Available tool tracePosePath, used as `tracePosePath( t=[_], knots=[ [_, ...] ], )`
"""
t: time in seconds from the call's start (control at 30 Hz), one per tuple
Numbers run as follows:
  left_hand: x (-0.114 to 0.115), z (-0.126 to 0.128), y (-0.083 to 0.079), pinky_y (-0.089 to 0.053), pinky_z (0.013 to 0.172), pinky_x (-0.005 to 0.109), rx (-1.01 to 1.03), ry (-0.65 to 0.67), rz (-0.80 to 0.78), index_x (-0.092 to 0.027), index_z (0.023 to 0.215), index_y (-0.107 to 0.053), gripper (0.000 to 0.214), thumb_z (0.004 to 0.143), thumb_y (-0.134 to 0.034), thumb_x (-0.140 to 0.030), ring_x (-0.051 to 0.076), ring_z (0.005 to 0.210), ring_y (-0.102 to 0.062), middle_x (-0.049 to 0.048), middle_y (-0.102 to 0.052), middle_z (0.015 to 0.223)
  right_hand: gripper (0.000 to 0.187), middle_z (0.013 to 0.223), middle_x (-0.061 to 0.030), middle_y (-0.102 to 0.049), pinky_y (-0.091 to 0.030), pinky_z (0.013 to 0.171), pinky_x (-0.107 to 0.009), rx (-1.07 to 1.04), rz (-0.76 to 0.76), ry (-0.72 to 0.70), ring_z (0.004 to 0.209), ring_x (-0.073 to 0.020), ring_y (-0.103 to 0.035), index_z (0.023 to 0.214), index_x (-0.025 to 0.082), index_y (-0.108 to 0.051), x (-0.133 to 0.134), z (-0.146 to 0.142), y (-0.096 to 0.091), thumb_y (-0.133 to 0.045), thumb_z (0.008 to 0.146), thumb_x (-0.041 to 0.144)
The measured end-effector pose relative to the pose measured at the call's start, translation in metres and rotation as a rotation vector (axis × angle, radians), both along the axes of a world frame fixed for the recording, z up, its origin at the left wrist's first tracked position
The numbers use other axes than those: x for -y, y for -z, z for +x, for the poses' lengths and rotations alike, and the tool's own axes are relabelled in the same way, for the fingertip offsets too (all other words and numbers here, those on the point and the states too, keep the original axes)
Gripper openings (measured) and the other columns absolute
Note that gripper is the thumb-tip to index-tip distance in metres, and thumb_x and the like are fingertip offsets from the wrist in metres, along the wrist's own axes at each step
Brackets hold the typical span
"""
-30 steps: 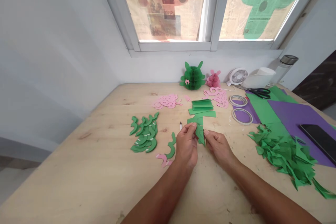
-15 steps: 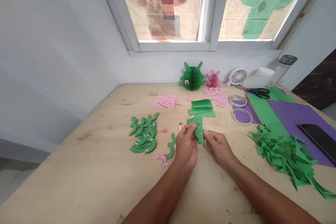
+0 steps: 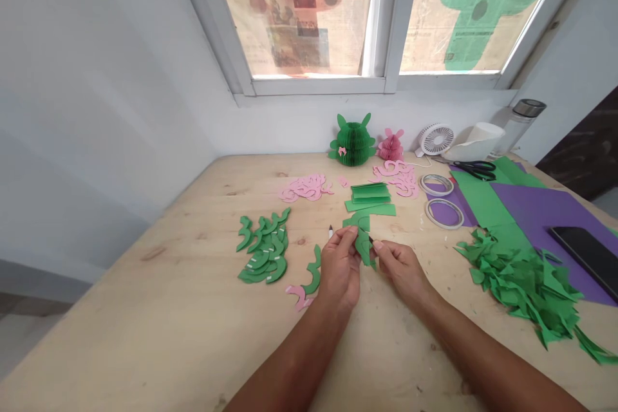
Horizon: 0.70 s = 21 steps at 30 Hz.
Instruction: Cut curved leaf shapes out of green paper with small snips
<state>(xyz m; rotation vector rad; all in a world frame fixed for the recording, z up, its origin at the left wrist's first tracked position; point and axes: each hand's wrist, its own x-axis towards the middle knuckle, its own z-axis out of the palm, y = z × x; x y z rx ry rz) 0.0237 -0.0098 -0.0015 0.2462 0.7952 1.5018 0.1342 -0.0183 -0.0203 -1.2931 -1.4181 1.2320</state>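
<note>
My left hand (image 3: pixel 342 265) pinches a folded green paper piece (image 3: pixel 363 248) with a scalloped outline between thumb and fingers. Close to that paper's right edge is my right hand (image 3: pixel 398 265), closed, with a thin dark tip (image 3: pixel 371 240) showing at its fingertips; the rest of that item is hidden in the hand. A narrow green sliver hangs at the paper's lower right. Just left of my left hand lie a wavy green cutout (image 3: pixel 313 273) and a pink cutout (image 3: pixel 298 295). A marker (image 3: pixel 331 231) shows partly behind the left hand.
Stacked green wavy cutouts (image 3: pixel 268 254) lie left. Behind are folded green strips (image 3: pixel 371 193), pink cutouts (image 3: pixel 306 187) and a green honeycomb paper figure (image 3: pixel 354 143). To the right are tape rolls (image 3: pixel 444 214), black-handled scissors (image 3: pixel 480 170), green scraps (image 3: pixel 526 290) and a phone (image 3: pixel 586 257).
The green paper has turned slightly in my left hand. A dark tip and a hanging sliver now show at its right edge. My right hand has barely moved.
</note>
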Motion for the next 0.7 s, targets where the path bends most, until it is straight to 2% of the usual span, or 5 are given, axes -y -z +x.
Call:
tracePosePath(
  t=[0.43, 0.6, 0.7],
  knots=[
    [-0.001, 0.001, 0.007, -0.041, 0.058, 0.022, -0.031, 0.013, -0.004, -0.014, 0.069, -0.058, 0.018, 0.058, -0.072, -0.018, 0.009, 0.057, -0.055, -0.0016, -0.059, 0.063, 0.045, 0.046, 0.0071, -0.025, -0.014, 0.041, -0.023, -0.034, -0.011, 0.034, 0.043, -0.0084, -0.02, 0.067, 0.015, -0.058, -0.002, 0.003, 0.001, -0.046, 0.081, 0.056],
    [-0.001, 0.0, 0.004, -0.042, 0.057, 0.022, -0.035, 0.014, -0.027, -0.015, 0.069, -0.058, 0.019, 0.057, -0.073, -0.019, 0.01, 0.057, -0.056, -0.0012, -0.062, 0.066, 0.043, 0.046, 0.0068, -0.029, -0.019, 0.041, -0.023, -0.119, 0.037, 0.159, 0.043, -0.0089, -0.024, 0.074, 0.014, -0.061, -0.003, 0.007, -0.006, -0.049, 0.079, 0.055],
    [0.001, 0.001, 0.002, -0.043, 0.058, 0.022, -0.029, 0.07, -0.021, -0.015, 0.069, -0.059, 0.02, 0.057, -0.074, -0.019, 0.01, 0.059, -0.057, -0.0005, -0.062, 0.067, 0.039, 0.047, 0.0074, -0.028, -0.018, 0.041, -0.023, -0.175, 0.016, 0.161, 0.043, -0.0087, -0.022, 0.078, 0.015, -0.061, -0.003, 0.007, -0.01, -0.055, 0.075, 0.053]
  ],
)
